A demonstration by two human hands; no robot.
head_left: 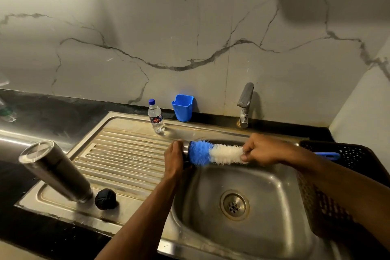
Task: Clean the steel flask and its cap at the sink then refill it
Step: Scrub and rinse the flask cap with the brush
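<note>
Head view: scrubbing a steel cap over the sink with a bottle brush.

Left hand (174, 159) curled round a small steel cap (186, 148) at the basin's left edge, mostly hidden by fingers and bristles. Right hand (260, 150) gripping the bottle brush (215, 153) just behind its white bristles, blue bristle end pushed into the cap, blue handle sticking out past the wrist. Steel flask (56, 171) upside down on the drainboard (126, 154), well left of both hands, black round stopper (105, 199) just beside its mouth. Sink (274, 186) basin below the hands. Farther back: small water bottle (156, 116), blue plastic holder (182, 107), tap (245, 104). Dark perforated basket (354, 154) at the sink's right.
</note>
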